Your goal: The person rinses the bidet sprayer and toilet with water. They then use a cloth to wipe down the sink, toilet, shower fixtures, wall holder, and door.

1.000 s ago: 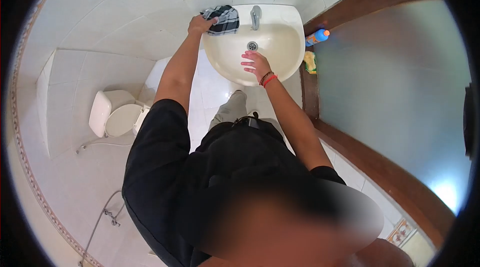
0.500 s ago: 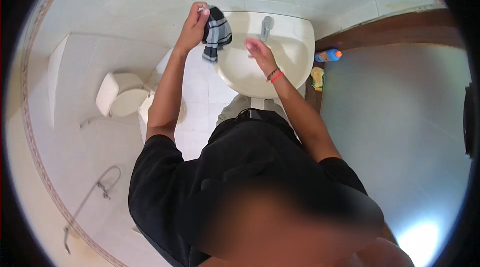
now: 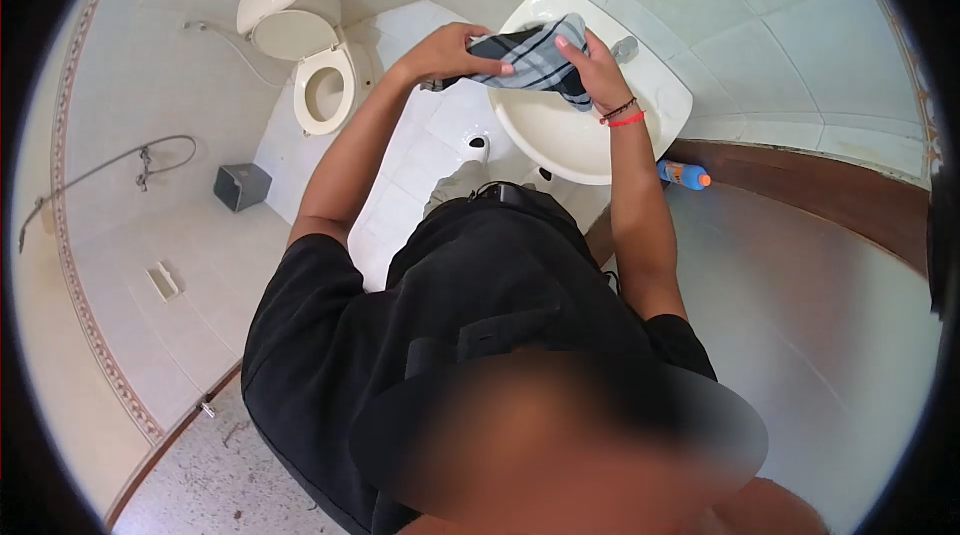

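Note:
A black, grey and white plaid cloth (image 3: 535, 63) is stretched between both hands, over the left side of the white washbasin (image 3: 560, 163). My left hand (image 3: 450, 53) grips its left end, fingers behind and thumb along the front. At the other end, my right hand (image 3: 597, 73) pinches the cloth with the thumb on top; a red band and a dark band circle that wrist. Part of the cloth hangs down beside the right palm. The grey tap (image 3: 624, 49) is just right of my right hand.
A toilet (image 3: 340, 120) with its lid up stands to the left, near a grey bin (image 3: 242, 187). A blue bottle with an orange cap (image 3: 682, 175) lies on the brown ledge (image 3: 800, 195) right of the basin. A shower hose (image 3: 100, 167) hangs on the left wall.
My right hand has come up from over the basin and taken hold of the cloth. The cloth, earlier dangling from my left hand, is now spread sideways. The view has turned left.

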